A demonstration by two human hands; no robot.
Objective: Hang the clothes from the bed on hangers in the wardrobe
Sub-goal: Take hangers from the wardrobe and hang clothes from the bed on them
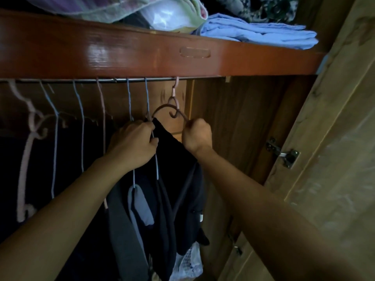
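Observation:
A brown plastic hanger (168,108) hangs by its pink hook from the metal rail (113,80) inside the wardrobe. A black garment (174,179) drapes down from it between my two hands. My left hand (134,145) grips the garment's top edge at the hanger's left arm, fingers curled. My right hand (196,136) is a closed fist around the hanger's right arm, where the garment's edge is hidden. The bed is out of view.
Several thin wire hangers (81,122) and a pink plastic hanger (26,142) hang on the rail to the left, some with dark clothes. Folded blue cloth (263,35) lies on the red-brown shelf (142,55) above. The open wardrobe door (334,149) with a metal hinge (284,154) stands to the right.

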